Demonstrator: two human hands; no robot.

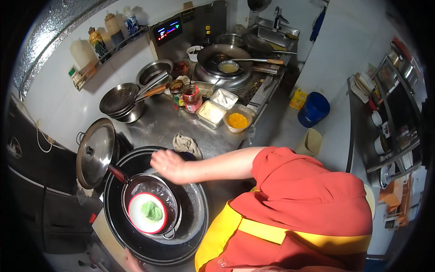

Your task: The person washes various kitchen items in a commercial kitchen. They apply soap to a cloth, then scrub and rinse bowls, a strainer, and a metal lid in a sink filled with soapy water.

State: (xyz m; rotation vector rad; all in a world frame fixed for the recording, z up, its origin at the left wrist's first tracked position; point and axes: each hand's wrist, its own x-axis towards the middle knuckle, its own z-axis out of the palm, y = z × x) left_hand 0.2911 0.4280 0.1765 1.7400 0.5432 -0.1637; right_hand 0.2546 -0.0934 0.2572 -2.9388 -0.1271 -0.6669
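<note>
In front of me sits a large black round pan (115, 217). Inside it rests a saucepan (174, 195) with a dark red handle (119, 174), holding glossy clear stuff that could be water or ice. A white, red-rimmed dish (137, 212) in the saucepan bears a soft pale green lump (151, 210). My right hand (170, 166) is over the pan's far side, close above the saucepan's edge, fingers bent and blurred; what lies under them is hidden. At the bottom edge, my left hand (133, 262) is beside the pan's outer rim, mostly cut off.
A metal lid (97, 153) leans left of the pan; a crumpled cloth (186, 144) lies behind it. Farther back are stacked strainers (119, 98), jars (192, 98), a bowl of orange-yellow food (237, 121) and a wok (207, 59). A blue bucket (313, 109) stands on the floor.
</note>
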